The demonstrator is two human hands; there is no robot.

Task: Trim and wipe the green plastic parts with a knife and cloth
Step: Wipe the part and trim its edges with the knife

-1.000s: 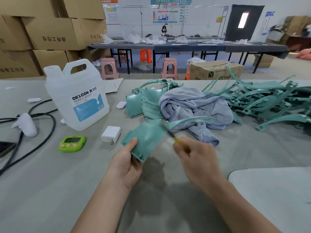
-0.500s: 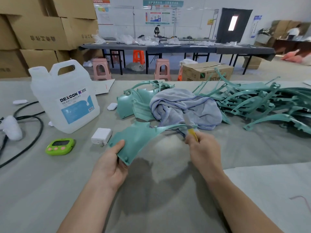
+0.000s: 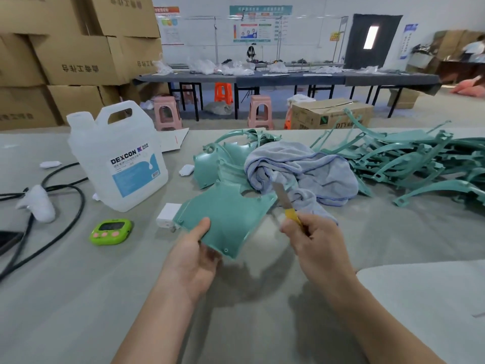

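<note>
A: While the left hand point(image 3: 194, 261) is pinching the green part point(image 3: 225, 214) above the desk point(image 3: 78, 298), fingers of the right hand point(image 3: 312, 240) are gripping the knife point(image 3: 282, 198) just beside it.
B: Trimming is likely needing shallow strokes, away from the thumb.

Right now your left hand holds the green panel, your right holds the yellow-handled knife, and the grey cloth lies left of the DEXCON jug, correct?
No: the head view shows the grey cloth right of the DEXCON jug. The left hand does hold the green panel, the right hand the yellow-handled knife.
</note>
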